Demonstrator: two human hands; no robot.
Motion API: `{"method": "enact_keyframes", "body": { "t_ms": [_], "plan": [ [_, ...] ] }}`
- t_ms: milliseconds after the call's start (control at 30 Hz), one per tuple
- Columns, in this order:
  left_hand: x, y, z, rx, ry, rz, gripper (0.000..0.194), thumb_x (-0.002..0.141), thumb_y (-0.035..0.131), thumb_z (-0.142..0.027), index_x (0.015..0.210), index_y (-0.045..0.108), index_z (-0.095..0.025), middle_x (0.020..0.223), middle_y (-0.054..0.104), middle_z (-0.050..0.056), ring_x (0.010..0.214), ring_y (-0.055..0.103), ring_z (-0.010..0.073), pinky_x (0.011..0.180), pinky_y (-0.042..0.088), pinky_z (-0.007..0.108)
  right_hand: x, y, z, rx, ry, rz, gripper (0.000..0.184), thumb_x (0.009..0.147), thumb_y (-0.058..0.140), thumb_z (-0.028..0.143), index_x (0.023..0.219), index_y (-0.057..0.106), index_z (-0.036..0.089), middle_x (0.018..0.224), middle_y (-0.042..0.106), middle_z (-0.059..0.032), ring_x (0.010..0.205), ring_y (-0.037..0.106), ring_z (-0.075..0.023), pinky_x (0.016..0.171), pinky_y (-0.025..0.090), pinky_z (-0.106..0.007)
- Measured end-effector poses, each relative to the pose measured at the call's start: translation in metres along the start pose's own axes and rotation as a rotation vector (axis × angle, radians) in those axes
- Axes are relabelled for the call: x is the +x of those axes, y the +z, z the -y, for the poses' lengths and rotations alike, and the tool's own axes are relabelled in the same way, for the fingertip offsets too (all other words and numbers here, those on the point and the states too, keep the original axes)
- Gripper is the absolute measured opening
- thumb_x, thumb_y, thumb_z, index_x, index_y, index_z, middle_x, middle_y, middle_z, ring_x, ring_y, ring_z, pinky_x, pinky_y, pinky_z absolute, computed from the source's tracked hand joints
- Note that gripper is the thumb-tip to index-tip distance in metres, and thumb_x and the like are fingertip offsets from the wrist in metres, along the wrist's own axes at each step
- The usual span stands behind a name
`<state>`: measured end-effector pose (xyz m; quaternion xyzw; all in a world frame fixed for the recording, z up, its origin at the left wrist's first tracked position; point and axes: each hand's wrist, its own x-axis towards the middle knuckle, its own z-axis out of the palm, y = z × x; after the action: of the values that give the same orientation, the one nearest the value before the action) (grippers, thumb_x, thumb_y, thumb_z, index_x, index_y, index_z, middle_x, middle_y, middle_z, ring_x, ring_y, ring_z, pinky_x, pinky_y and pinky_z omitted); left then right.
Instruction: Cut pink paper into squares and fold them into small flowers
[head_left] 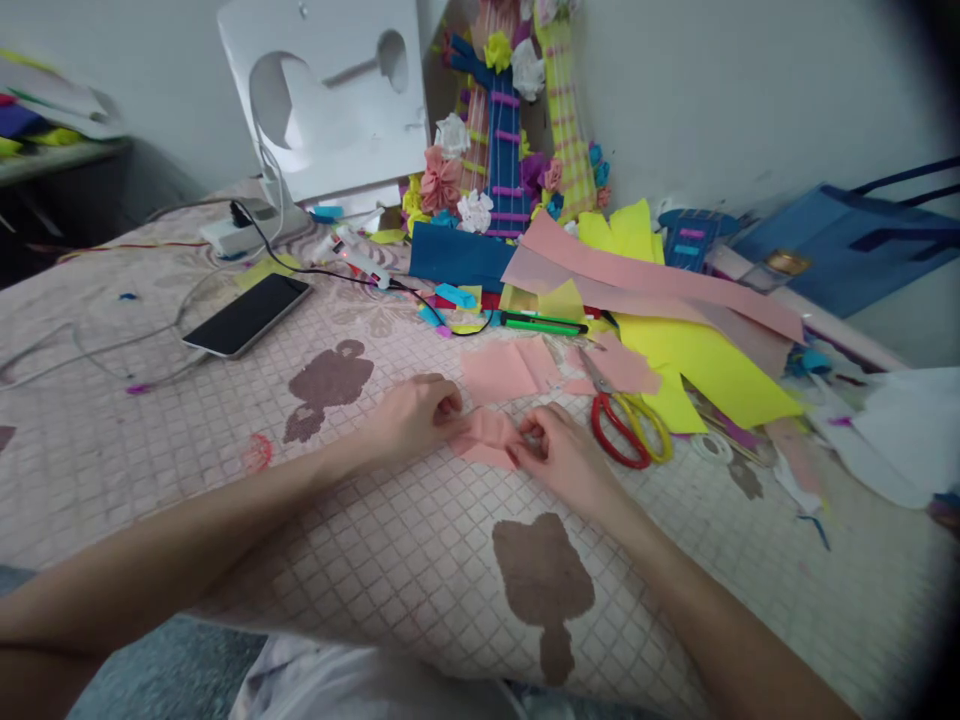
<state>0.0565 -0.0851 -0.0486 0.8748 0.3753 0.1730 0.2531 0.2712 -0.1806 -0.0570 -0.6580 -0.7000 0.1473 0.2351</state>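
Observation:
A small piece of pink crepe paper [486, 440] lies in front of me, slightly folded or curved along its upper part. My left hand [420, 412] pinches its left end between thumb and fingers. At the right end, my right hand [553, 450] grips the paper the same way. Just beyond it are more cut pink paper pieces [501, 370]. Scissors [631, 430] with one red and one yellow handle rest to the right of my right hand, their blades pointing away toward the pink scraps.
A phone [247, 314] sits at the left near a glue gun [360, 265] and a power strip [251, 230]. Behind are a green cutter [544, 323], yellow paper [697, 365], long pink strips [660, 275] and flower-decorated paper guitars [504, 150]. White tape [712, 448] lies right.

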Motion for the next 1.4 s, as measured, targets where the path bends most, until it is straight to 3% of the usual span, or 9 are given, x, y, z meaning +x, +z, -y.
{"method": "enact_keyframes", "body": {
  "t_ms": [333, 533, 700, 833, 933, 1067, 1200, 1300, 1400],
  "plan": [
    [-0.001, 0.002, -0.009, -0.058, -0.004, 0.027, 0.004, 0.067, 0.060, -0.013, 0.071, 0.061, -0.015, 0.071, 0.059, 0.000, 0.064, 0.050, 0.0102, 0.056, 0.034, 0.021, 0.005, -0.004, -0.007, 0.091, 0.006, 0.087, 0.009, 0.077, 0.053, 0.015, 0.070, 0.051, 0.020, 0.072, 0.056, -0.0010, 0.069, 0.052, -0.0154, 0.061, 0.039, -0.028],
    [0.000, 0.002, -0.009, -0.306, -0.112, 0.053, 0.006, 0.068, 0.060, -0.014, 0.073, 0.058, -0.014, 0.065, 0.056, -0.002, 0.058, 0.049, 0.0084, 0.054, 0.037, 0.020, 0.005, -0.007, 0.000, 0.261, 0.049, 0.035, 0.007, 0.081, 0.054, 0.021, 0.074, 0.051, 0.020, 0.074, 0.058, 0.0000, 0.064, 0.054, -0.0135, 0.059, 0.041, -0.027],
    [0.001, 0.002, -0.007, -0.440, -0.070, 0.104, 0.027, 0.068, 0.061, -0.014, 0.095, 0.057, -0.014, 0.066, 0.052, -0.004, 0.058, 0.048, 0.0078, 0.052, 0.036, 0.019, 0.009, -0.006, -0.002, 0.490, 0.091, 0.004, 0.008, 0.082, 0.057, 0.027, 0.080, 0.053, 0.021, 0.074, 0.061, 0.0005, 0.066, 0.057, -0.0134, 0.059, 0.043, -0.026],
    [0.002, 0.004, -0.005, -0.429, -0.053, 0.103, 0.011, 0.070, 0.063, -0.021, 0.070, 0.055, -0.013, 0.058, 0.045, -0.005, 0.053, 0.040, 0.0059, 0.048, 0.030, 0.019, 0.012, -0.003, -0.004, 0.719, 0.145, 0.029, 0.020, 0.081, 0.061, 0.037, 0.093, 0.055, 0.022, 0.075, 0.060, 0.0006, 0.065, 0.055, -0.0132, 0.057, 0.041, -0.026],
    [0.003, 0.005, -0.006, -0.641, -0.171, 0.118, 0.019, 0.072, 0.064, -0.027, 0.068, 0.051, -0.014, 0.056, 0.046, -0.005, 0.049, 0.041, 0.0055, 0.045, 0.029, 0.018, 0.012, -0.003, -0.002, 1.056, 0.197, 0.089, 0.032, 0.084, 0.056, 0.046, 0.108, 0.054, 0.025, 0.080, 0.060, -0.0002, 0.068, 0.055, -0.0135, 0.058, 0.042, -0.026],
    [0.002, 0.009, -0.013, -1.030, -0.363, 0.138, 0.023, 0.074, 0.066, -0.032, 0.078, 0.052, -0.014, 0.065, 0.056, -0.002, 0.053, 0.051, 0.0071, 0.051, 0.041, 0.020, 0.012, -0.004, 0.003, 1.316, 0.182, 0.200, 0.028, 0.081, 0.062, 0.043, 0.103, 0.060, 0.025, 0.096, 0.060, -0.0034, 0.080, 0.054, -0.0142, 0.055, 0.039, -0.023],
    [-0.003, 0.015, -0.021, -1.293, -0.413, 0.177, 0.028, 0.072, 0.071, -0.031, 0.083, 0.054, -0.013, 0.077, 0.060, 0.002, 0.066, 0.057, 0.0092, 0.066, 0.047, 0.024, 0.010, 0.000, 0.005, 1.314, 0.250, 0.164, 0.025, 0.074, 0.071, 0.037, 0.094, 0.064, 0.024, 0.090, 0.060, -0.0013, 0.068, 0.049, -0.0109, 0.052, 0.037, -0.022],
    [-0.006, 0.016, -0.023, -1.323, -0.404, 0.245, 0.032, 0.070, 0.074, -0.029, 0.089, 0.054, -0.013, 0.086, 0.062, 0.004, 0.079, 0.060, 0.0115, 0.074, 0.046, 0.025, 0.008, 0.002, 0.006, 1.176, 0.308, 0.057, 0.022, 0.072, 0.072, 0.038, 0.084, 0.063, 0.021, 0.079, 0.059, 0.0003, 0.058, 0.043, -0.0092, 0.050, 0.035, -0.023],
    [-0.005, 0.009, -0.024, -1.296, -0.341, 0.255, 0.035, 0.072, 0.072, -0.034, 0.094, 0.053, -0.015, 0.090, 0.062, 0.004, 0.079, 0.060, 0.0122, 0.071, 0.046, 0.025, 0.008, -0.001, 0.005, 1.058, 0.271, 0.097, 0.023, 0.076, 0.068, 0.041, 0.082, 0.061, 0.020, 0.072, 0.056, 0.0015, 0.056, 0.042, -0.0093, 0.049, 0.033, -0.023]
  ]
}}
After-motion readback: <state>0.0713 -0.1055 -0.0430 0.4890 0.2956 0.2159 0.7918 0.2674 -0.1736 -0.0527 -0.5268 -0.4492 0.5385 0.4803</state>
